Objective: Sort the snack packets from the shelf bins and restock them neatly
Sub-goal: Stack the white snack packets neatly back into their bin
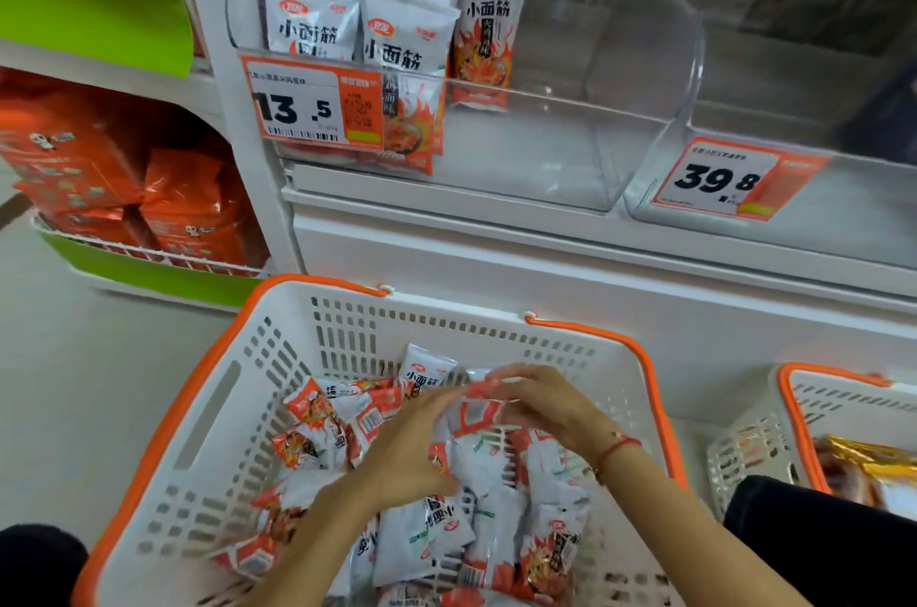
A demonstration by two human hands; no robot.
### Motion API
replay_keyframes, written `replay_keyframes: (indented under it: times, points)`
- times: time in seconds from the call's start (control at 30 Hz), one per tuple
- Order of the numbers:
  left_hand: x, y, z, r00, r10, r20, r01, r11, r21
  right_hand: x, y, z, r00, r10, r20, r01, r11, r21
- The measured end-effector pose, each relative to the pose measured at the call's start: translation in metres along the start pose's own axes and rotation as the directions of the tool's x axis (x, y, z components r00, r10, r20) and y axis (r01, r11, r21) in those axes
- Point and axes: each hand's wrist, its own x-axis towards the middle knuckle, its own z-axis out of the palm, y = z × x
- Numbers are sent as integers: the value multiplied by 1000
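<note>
A white shopping basket with orange rim and handles sits on the pale shop floor, against the white base of a shelf unit. It is heaped with white-and-orange snack packets. Above the heap, the left hand and the right hand meet on one packet; the right fingers curl round its top edge, and the left fingertips seem to pinch its near end, though blur makes that hard to confirm. On the shelf, a clear plastic bin holds a few upright packets at its left end, behind an orange price tag. A neighbouring clear bin carries another price tag. A second basket stands at right, and a green-trimmed rack of orange packages stands at left.
</note>
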Motion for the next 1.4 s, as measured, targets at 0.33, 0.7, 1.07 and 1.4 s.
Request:
replay_keyframes:
  times: [0.33,0.7,1.07,1.4]
  points:
    - [-17,2,-48,973,-183,-138,100,883,-459,-12,-21,40,997,-63,35,58,989,136]
    - [-19,-27,-56,861,-507,-39,309,582,-752,50,114,96,944,-134,301,329,430,-841]
    - [-9,-27,-65,780,-599,179,599,635,-488,33,49,2,967,-253,-37,162,716,-679]
    - [-12,4,-72,786,-618,-6,348,451,-822,-36,-13,39,335,-908,-251,730,419,-541]
